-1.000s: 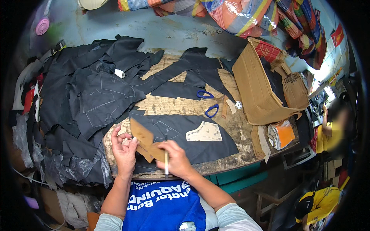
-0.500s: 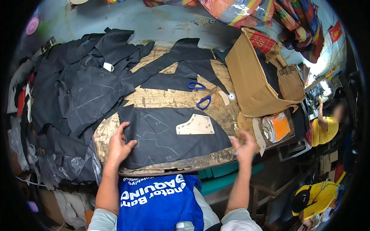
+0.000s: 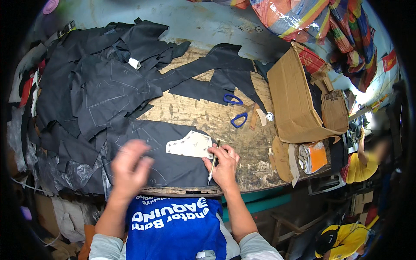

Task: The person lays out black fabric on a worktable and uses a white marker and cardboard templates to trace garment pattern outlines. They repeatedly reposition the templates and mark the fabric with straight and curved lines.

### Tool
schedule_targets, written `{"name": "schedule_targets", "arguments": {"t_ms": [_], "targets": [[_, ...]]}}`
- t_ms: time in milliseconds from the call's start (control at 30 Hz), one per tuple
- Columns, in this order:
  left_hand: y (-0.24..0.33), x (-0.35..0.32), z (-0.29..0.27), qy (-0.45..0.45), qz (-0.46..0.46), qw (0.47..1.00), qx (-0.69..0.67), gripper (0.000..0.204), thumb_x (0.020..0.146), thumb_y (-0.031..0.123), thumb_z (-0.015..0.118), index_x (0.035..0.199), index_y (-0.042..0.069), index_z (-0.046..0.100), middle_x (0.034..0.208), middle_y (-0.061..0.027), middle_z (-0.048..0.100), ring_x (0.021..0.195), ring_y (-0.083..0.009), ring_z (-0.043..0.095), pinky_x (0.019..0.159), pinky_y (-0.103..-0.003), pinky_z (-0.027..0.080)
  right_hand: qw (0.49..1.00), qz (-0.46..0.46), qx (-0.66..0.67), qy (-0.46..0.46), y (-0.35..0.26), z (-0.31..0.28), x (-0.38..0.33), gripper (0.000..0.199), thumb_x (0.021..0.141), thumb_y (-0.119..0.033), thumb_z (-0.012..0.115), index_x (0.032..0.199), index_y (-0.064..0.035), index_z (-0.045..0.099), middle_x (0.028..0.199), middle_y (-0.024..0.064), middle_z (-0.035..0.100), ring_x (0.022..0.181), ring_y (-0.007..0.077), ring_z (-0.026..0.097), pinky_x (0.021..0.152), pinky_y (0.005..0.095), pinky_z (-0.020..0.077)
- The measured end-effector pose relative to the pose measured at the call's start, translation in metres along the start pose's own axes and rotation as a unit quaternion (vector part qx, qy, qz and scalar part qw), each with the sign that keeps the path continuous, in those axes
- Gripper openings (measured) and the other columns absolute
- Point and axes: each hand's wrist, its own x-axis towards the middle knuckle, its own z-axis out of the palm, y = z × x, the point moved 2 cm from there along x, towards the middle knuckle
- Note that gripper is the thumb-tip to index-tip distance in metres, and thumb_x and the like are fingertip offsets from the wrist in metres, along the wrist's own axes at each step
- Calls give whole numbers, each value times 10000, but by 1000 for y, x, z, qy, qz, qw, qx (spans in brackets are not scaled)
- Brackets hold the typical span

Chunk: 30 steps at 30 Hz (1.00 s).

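A dark cloth piece (image 3: 182, 171) with chalk-like outlines lies along the table's near edge. On it rests a pale, flat pattern template (image 3: 189, 145) with one curved side. My right hand (image 3: 225, 167) is closed around a slim pen (image 3: 211, 171), which stands nearly upright beside the template's right end. The fingertips of that hand are close to the template; whether they touch it I cannot tell. My left hand (image 3: 130, 167), smeared by motion, is over the left part of the cloth with thumb and fingers apart, holding nothing visible.
Blue-handled scissors (image 3: 245, 119) lie beyond the cloth, near a white disc (image 3: 269, 117). A cardboard box (image 3: 290, 95) stands at the right, with an orange-and-white bundle (image 3: 318, 158) before it. Dark cloth (image 3: 99, 86) is heaped at the left. Two people in yellow are at the far right.
The cloth and template have shifted left across the table. My right hand has come in from the right and now grips the pen. The whole view has also shifted slightly.
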Motion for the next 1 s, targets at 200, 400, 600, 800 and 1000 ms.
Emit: {"name": "schedule_targets", "arguments": {"t_ms": [200,400,600,800,1000], "targets": [[19,-10,112,-288,124,942,118,560,864,332,615,1320,37,479,1434,-222,357,1359,-373,297,1069,-591,233,999,-29,-5,17,-4,7,3,309,653,-225,798,919,-121,681,994,49,692,1048,288,527,927,445,330],[4,-20,108,-298,159,933,128,656,839,448,611,1315,15,486,1436,-183,382,1371,-349,286,1067,-608,214,996,-85,20,11,-3,-1,-4,254,643,-184,802,837,-89,667,904,60,699,988,298,556,935,461,320],[10,-21,118,-291,155,933,146,723,828,497,607,1318,-18,471,1434,-196,387,1381,-346,276,1068,-605,209,996,-64,62,23,7,-1,0,253,620,-126,797,832,-78,668,908,75,702,992,303,564,901,422,382],[13,-20,124,-287,149,934,150,770,834,525,587,1329,-46,442,1442,-212,368,1388,-350,258,1071,-609,196,996,-37,86,8,13,0,3,242,656,-121,770,879,-95,679,928,71,694,1009,300,562,944,435,370],[13,-21,124,-281,157,933,161,777,846,535,563,1332,-56,432,1448,-215,355,1392,-358,239,1075,-612,187,926,169,332,65,20,-14,22,199,925,-107,577,1056,19,658,1023,126,657,905,206,635,861,283,471]]}}
